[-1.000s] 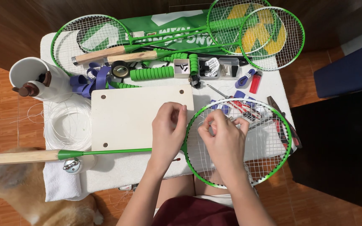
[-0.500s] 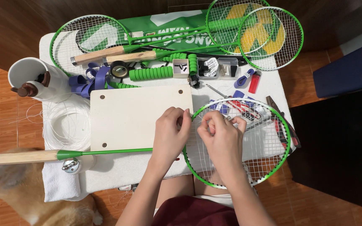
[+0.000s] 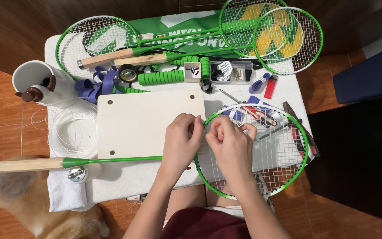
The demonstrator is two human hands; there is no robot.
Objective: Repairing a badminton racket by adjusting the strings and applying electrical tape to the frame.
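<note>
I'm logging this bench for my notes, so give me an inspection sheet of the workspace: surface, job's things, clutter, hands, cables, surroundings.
Surface: white table, crowded; pale board lies flat on it.
Job's things: green racket lies with its head over the table's near edge, wooden handle pointing left.
Clutter: spare rackets, green grip rolls, red lighter, white cup, small parts boxes.
Hands: left hand and right hand both pinch at the racket's upper-left rim.
Cables: coil of clear string at left; no cables seen.
Surroundings: wooden floor, blue cooler, furry animal beside the table.
</note>
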